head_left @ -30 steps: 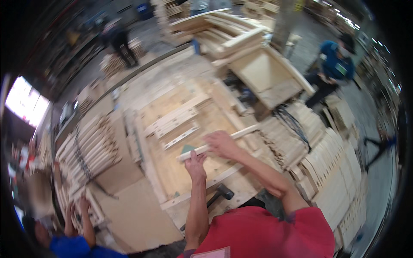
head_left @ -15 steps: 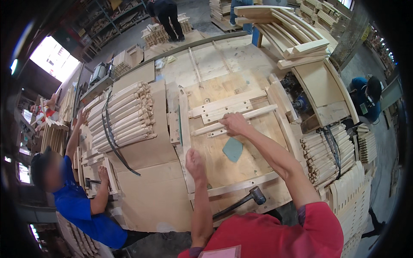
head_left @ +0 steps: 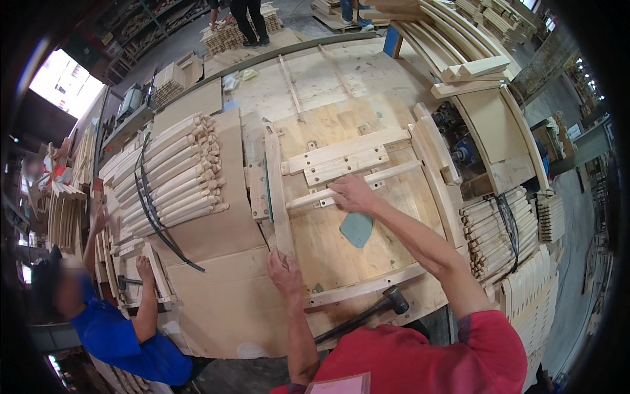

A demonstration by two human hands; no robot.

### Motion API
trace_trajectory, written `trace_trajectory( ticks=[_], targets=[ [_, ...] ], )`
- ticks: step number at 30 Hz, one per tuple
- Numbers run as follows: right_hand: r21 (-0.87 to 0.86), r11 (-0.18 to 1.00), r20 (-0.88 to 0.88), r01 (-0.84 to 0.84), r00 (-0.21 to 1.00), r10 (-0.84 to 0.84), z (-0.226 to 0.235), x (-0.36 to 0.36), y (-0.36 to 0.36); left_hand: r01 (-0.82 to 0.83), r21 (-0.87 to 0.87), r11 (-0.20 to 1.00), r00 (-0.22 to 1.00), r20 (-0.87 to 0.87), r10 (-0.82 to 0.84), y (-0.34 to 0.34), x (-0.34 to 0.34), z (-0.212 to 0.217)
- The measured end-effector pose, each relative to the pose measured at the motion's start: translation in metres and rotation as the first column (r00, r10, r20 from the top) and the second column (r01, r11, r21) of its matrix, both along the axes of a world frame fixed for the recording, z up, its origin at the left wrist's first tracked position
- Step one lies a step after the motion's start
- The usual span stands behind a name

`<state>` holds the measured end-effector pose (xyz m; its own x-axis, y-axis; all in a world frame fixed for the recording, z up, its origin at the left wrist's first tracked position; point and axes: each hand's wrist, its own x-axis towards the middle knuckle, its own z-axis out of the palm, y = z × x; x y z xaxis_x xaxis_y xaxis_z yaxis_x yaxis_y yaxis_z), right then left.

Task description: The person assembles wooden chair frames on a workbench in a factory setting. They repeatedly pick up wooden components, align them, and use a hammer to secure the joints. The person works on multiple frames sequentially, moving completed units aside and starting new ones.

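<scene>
My right hand (head_left: 354, 194) is closed over a pale wooden spindle (head_left: 401, 172) that lies across the frame, between its two side rails. At the near left corner, my left hand (head_left: 286, 272) has its fingers wrapped round the lower end of the left wooden rail (head_left: 278, 190). Beyond the spindle sit flat wooden blocks with drilled holes (head_left: 348, 164). The right rail (head_left: 436, 190) and the near rail (head_left: 365, 286) bound the frame. A grey-green patch (head_left: 356, 230) shows on the board below my right hand.
A black mallet (head_left: 394, 301) lies by the near rail. Strapped spindle bundles stand at left (head_left: 172, 172) and right (head_left: 489, 230). Curved wooden parts (head_left: 459, 46) are stacked at far right. A co-worker in blue (head_left: 125, 335) works at left, a hammer near one hand.
My left hand has moved slightly left and nearer, from a fist beside the left rail to a grip on its lower end. My right hand stays on the spindle. The view has shifted slightly.
</scene>
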<state>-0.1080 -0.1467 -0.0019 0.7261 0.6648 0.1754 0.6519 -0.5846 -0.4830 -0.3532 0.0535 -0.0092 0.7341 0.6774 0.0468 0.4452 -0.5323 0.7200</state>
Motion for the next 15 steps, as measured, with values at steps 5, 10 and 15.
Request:
trace_trajectory(
  ticks=[5, 10, 15],
  targets=[
    [0.174, 0.984, 0.067, 0.05, 0.996, -0.062, -0.009, -0.028, 0.058, 0.017, 0.028, 0.999, 1.0, -0.008, -0.017, 0.007, -0.005, -0.003],
    [-0.087, 0.993, 0.085, 0.075, 0.994, -0.067, -0.007, -0.032, 0.08, 0.004, 0.043, 0.999, 1.0, 0.014, -0.004, 0.001, -0.004, -0.002],
    [-0.096, 0.995, 0.14, -0.009, 0.99, 0.023, -0.004, -0.03, 0.078, -0.024, 0.028, 0.999, 1.0, -0.004, 0.024, -0.001, -0.005, -0.002]
  ],
)
